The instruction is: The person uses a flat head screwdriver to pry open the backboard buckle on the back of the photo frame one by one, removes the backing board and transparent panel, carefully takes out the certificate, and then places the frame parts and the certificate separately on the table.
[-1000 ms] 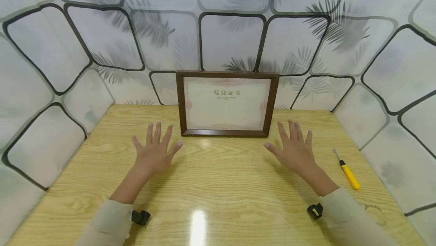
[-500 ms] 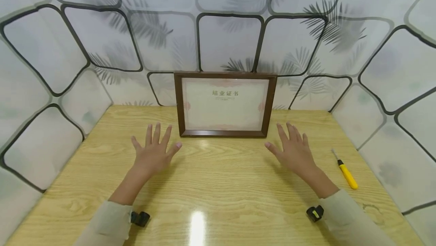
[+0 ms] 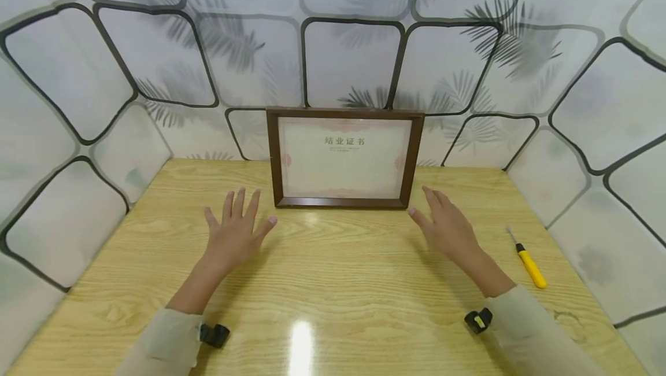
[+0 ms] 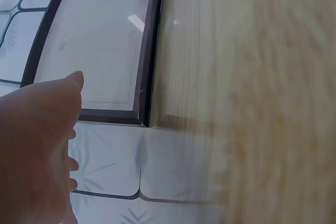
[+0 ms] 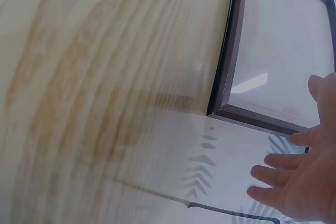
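A dark brown picture frame with a pale certificate behind its glass stands at the back of the table, against the wall. My left hand hovers over the table to the left of the frame, fingers spread and nothing in it. To the right of the frame, my right hand is held out with straight fingers drawn close together, also holding nothing. Neither hand touches the frame. A screwdriver with a yellow handle lies on the table, right of my right hand.
The light wood table runs back to a patterned wall, with further walls on both sides. Each sleeve carries a small black device at the wrist, such as the left one. Light glares off the table's near part.
My right hand has turned and its fingers have come together from a spread pose. The left hand stays nearly where it was. The frame and screwdriver have not moved.
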`<action>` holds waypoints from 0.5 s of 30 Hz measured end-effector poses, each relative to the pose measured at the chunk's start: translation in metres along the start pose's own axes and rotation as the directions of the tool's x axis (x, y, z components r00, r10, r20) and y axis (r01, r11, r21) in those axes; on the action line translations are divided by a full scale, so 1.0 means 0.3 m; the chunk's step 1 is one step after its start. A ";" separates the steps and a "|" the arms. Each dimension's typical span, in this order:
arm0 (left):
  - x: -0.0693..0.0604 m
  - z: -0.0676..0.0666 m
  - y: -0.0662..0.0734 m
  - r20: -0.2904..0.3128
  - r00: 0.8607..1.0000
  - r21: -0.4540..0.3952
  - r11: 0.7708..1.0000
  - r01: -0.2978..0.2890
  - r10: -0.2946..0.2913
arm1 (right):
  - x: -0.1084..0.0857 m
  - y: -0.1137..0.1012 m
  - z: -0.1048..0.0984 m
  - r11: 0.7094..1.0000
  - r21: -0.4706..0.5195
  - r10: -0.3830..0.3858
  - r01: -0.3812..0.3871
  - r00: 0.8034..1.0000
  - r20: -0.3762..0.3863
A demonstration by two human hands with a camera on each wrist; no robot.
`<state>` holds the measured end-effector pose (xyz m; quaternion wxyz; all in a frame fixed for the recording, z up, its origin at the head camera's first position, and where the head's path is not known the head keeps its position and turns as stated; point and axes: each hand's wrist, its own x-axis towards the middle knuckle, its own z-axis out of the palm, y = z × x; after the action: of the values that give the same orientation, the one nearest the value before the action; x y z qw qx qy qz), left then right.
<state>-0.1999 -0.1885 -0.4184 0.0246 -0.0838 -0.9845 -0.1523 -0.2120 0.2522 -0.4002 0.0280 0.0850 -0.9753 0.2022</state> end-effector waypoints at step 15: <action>0.088 -0.042 0.013 -0.157 0.986 -0.328 0.940 -0.098 0.048 | 0.067 0.007 -0.016 0.889 0.453 0.010 0.065 0.987 -0.161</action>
<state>-0.2248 -0.1846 -0.4032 0.0881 -0.1118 -0.9360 -0.3220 -0.2320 0.2530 -0.3948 0.0876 0.0867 -0.8938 0.4313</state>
